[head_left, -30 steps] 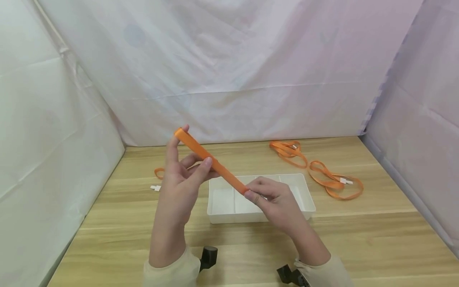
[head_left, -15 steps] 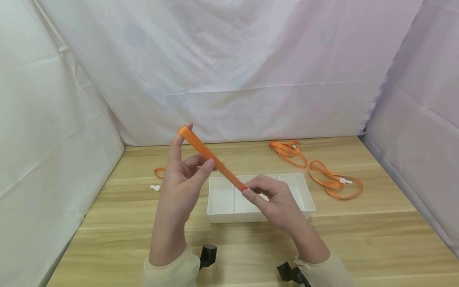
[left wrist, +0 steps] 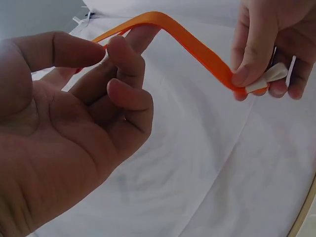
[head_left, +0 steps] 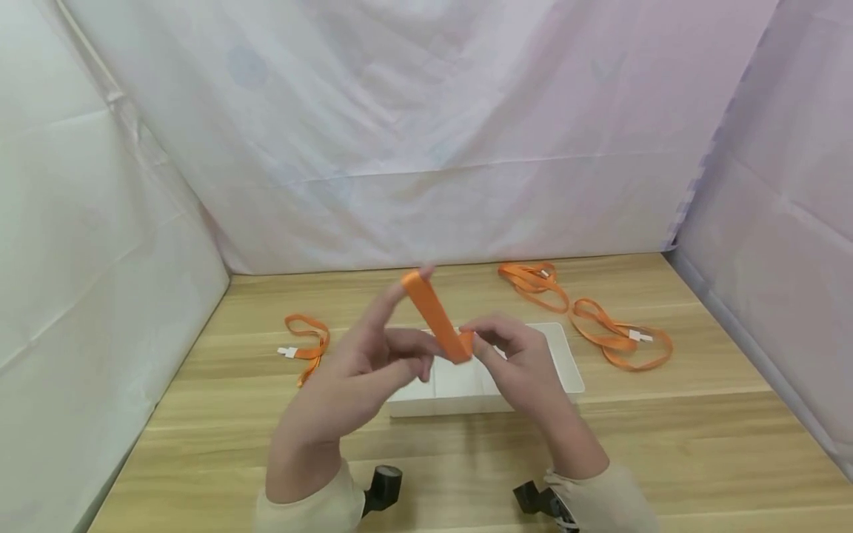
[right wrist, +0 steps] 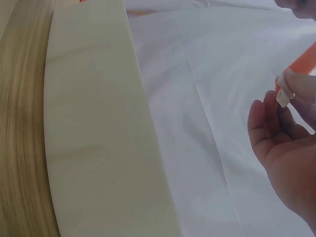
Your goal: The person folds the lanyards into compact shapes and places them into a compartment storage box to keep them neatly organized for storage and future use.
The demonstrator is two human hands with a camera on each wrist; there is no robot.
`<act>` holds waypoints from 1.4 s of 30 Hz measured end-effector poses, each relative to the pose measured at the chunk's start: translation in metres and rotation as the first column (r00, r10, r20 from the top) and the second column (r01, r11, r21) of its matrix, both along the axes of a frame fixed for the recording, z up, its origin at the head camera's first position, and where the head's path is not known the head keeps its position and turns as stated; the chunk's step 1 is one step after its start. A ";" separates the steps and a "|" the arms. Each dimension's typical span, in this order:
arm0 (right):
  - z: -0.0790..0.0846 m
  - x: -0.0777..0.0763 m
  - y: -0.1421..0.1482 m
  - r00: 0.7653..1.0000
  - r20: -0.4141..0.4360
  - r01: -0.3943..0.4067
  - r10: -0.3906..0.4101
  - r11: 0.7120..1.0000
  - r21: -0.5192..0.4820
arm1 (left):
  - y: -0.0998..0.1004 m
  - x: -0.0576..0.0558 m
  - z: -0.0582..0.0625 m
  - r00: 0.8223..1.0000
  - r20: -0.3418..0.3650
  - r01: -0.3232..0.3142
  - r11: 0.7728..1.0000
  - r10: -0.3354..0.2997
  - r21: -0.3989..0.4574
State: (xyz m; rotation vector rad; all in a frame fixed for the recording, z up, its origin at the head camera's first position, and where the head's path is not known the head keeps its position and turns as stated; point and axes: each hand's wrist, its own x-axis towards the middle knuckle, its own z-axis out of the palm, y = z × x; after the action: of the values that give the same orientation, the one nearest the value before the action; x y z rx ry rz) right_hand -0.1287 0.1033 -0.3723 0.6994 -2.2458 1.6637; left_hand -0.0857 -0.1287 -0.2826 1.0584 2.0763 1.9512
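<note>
An orange lanyard (head_left: 436,318) with a white clip end (left wrist: 266,79) is held up over a white divided tray (head_left: 426,407). My left hand (head_left: 363,366) carries the strap over its extended index finger, while its middle finger reaches the lower bend. The left thumb stands off the strap, and the left wrist view shows the other fingers curled towards the palm. My right hand (head_left: 520,359) pinches the strap at its clip end between thumb and fingers. The strap runs from the left index finger down to the right fingertips.
Another orange lanyard (head_left: 318,348) with a white clip lies at the table's left. Two more, a bundled lanyard (head_left: 523,277) and a looped lanyard (head_left: 603,340), lie behind and right of the tray. White cloth (head_left: 433,215) hangs around the wooden table (head_left: 680,444).
My left hand has moved right and down, and its thumb has come off the strap. The nearly straight strap now bends sharply near my right fingers. The left lanyard shows more fully.
</note>
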 end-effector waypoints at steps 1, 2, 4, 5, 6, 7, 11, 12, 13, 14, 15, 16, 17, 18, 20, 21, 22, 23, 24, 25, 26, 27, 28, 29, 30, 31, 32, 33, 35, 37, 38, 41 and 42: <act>-0.001 -0.001 -0.001 1.000 -0.013 0.002 -0.002 1.000 -0.023 | 0.002 0.000 -0.002 0.999 -0.006 0.040 0.999 -0.040 -0.010; -0.002 -0.001 -0.002 1.000 -0.028 0.000 -0.001 0.999 -0.052 | 0.004 -0.001 -0.003 0.997 -0.010 0.076 0.997 -0.076 -0.016; -0.003 -0.002 -0.005 0.999 -0.047 0.002 -0.007 0.994 -0.112 | 0.008 -0.002 -0.006 0.992 0.006 0.125 0.992 -0.125 -0.023; -0.004 -0.002 -0.006 0.998 -0.062 0.001 -0.010 0.989 -0.145 | 0.010 -0.002 -0.007 0.989 0.012 0.145 0.989 -0.145 -0.021; -0.004 -0.003 -0.007 0.997 -0.079 -0.008 -0.007 0.983 -0.186 | 0.011 -0.004 -0.009 0.986 0.007 0.169 0.985 -0.169 -0.015; -0.004 -0.003 -0.008 0.995 -0.104 -0.021 -0.003 0.974 -0.225 | 0.013 -0.004 -0.010 0.983 0.014 0.185 0.983 -0.185 -0.009; -0.002 -0.004 -0.011 0.976 -0.219 -0.087 0.012 0.938 -0.336 | 0.020 -0.008 -0.016 0.974 0.087 0.208 0.978 -0.208 0.008; -0.001 -0.004 -0.012 0.968 -0.251 -0.110 0.018 0.928 -0.356 | 0.021 -0.009 -0.018 0.973 0.118 0.201 0.979 -0.201 0.008; -0.001 -0.004 -0.013 0.958 -0.285 -0.134 0.026 0.920 -0.368 | 0.022 -0.010 -0.019 0.968 0.155 0.197 0.980 -0.196 0.013; -0.001 -0.004 -0.013 0.948 -0.316 -0.158 0.034 0.912 -0.377 | 0.024 -0.011 -0.021 0.963 0.194 0.189 0.982 -0.189 0.019; 0.000 -0.004 -0.014 0.937 -0.346 -0.185 0.045 0.904 -0.385 | 0.025 -0.012 -0.023 0.956 0.230 0.179 0.983 -0.180 0.025; 0.000 -0.004 -0.014 0.926 -0.373 -0.213 0.057 0.894 -0.394 | 0.026 -0.013 -0.025 0.953 0.251 0.170 0.985 -0.172 0.029; 0.000 -0.004 -0.015 0.916 -0.396 -0.236 0.066 0.886 -0.399 | 0.027 -0.014 -0.027 0.947 0.275 0.164 0.986 -0.168 0.040; 0.000 -0.004 -0.015 0.906 -0.418 -0.255 0.072 0.880 -0.400 | 0.028 -0.014 -0.028 0.940 0.297 0.159 0.986 -0.166 0.049; 0.000 -0.004 -0.016 0.891 -0.448 -0.275 0.078 0.876 -0.395 | 0.029 -0.015 -0.030 0.935 0.315 0.149 0.987 -0.162 0.065; 0.000 -0.004 -0.017 0.886 -0.457 -0.279 0.078 0.877 -0.390 | 0.030 -0.015 -0.031 0.932 0.325 0.145 0.987 -0.160 0.070; -0.001 -0.004 -0.017 0.882 -0.466 -0.279 0.075 0.880 -0.385 | 0.030 -0.016 -0.032 0.928 0.336 0.141 0.987 -0.158 0.074; -0.001 -0.004 -0.017 0.876 -0.477 -0.276 0.071 0.885 -0.375 | 0.030 -0.015 -0.032 0.923 0.354 0.134 0.988 -0.153 0.076; -0.002 -0.005 -0.018 0.871 -0.487 -0.271 0.065 0.891 -0.365 | 0.030 -0.015 -0.032 0.919 0.364 0.131 0.988 -0.150 0.077; -0.002 -0.005 -0.018 0.866 -0.497 -0.262 0.056 0.898 -0.354 | 0.030 -0.015 -0.033 0.917 0.369 0.131 0.988 -0.152 0.081; -0.003 -0.006 -0.018 0.859 -0.510 -0.255 0.049 0.905 -0.342 | 0.030 -0.015 -0.033 0.916 0.370 0.133 0.987 -0.155 0.085; -0.003 -0.006 -0.019 0.853 -0.520 -0.249 0.043 0.909 -0.333 | 0.029 -0.015 -0.034 0.915 0.371 0.135 0.987 -0.158 0.089; -0.003 -0.006 -0.019 0.848 -0.529 -0.241 0.036 0.915 -0.325 | 0.029 -0.016 -0.034 0.915 0.367 0.140 0.986 -0.165 0.095; -0.004 -0.007 -0.019 0.843 -0.538 -0.231 0.026 0.919 -0.319 | 0.029 -0.016 -0.034 0.916 0.362 0.144 0.984 -0.171 0.101; -0.004 -0.006 -0.019 0.840 -0.542 -0.219 0.014 0.923 -0.316 | 0.029 -0.016 -0.035 0.918 0.356 0.148 0.983 -0.177 0.106; -0.004 -0.006 -0.020 0.839 -0.545 -0.206 -0.001 0.925 -0.319 | 0.028 -0.016 -0.036 0.921 0.346 0.153 0.982 -0.182 0.109; -0.003 -0.006 -0.020 0.839 -0.544 -0.187 -0.021 0.927 -0.324 | 0.028 -0.017 -0.036 0.923 0.336 0.159 0.981 -0.186 0.108; -0.003 -0.005 -0.020 0.841 -0.539 -0.167 -0.042 0.928 -0.334 | 0.027 -0.017 -0.037 0.927 0.323 0.166 0.980 -0.192 0.106; -0.001 -0.004 -0.020 0.854 -0.511 -0.109 -0.097 0.927 -0.358 | 0.025 -0.017 -0.038 0.935 0.289 0.182 0.978 -0.204 0.100; 0.000 -0.003 -0.020 0.877 -0.455 -0.038 -0.153 0.923 -0.383 | 0.024 -0.018 -0.040 0.948 0.229 0.200 0.974 -0.220 0.105; 0.000 -0.003 -0.020 0.890 -0.420 -0.002 -0.177 0.920 -0.392 | 0.024 -0.017 -0.040 0.954 0.204 0.203 0.973 -0.221 0.109; 0.000 -0.002 -0.018 0.926 -0.301 0.108 -0.230 0.923 -0.370 | 0.023 -0.015 -0.037 0.966 0.171 0.172 0.976 -0.194 0.131; 0.000 -0.001 -0.017 0.932 -0.267 0.143 -0.243 0.927 -0.346 | 0.022 -0.015 -0.036 0.972 0.158 0.154 0.978 -0.175 0.138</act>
State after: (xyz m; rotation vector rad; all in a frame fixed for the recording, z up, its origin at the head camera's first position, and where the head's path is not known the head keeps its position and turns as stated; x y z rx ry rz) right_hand -0.1300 0.0864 -0.3725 0.5818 -1.7167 1.6400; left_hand -0.1004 -0.1062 -0.3187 1.0110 1.7418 2.0319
